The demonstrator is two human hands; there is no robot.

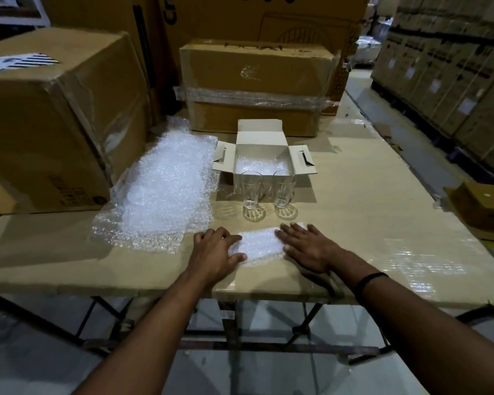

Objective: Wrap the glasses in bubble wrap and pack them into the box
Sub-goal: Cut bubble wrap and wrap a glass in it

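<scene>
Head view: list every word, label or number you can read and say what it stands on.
"Cre", cut off by the frame edge, sideways on the tall carton at the back.
Label on the left carton: bars only, print blurred.
Print atop the taped carton: unreadable.
Labels on the stacked cartons at right: too small.

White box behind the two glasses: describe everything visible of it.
The white box is small, of thin cardboard, and stands open on the table. Its back flap stands upright; both side flaps are spread outward, each with a dark slot. Bubble wrap lines its bottom. Two clear glasses stand upright just before its front wall, and a large brown carton stands behind it.
</scene>
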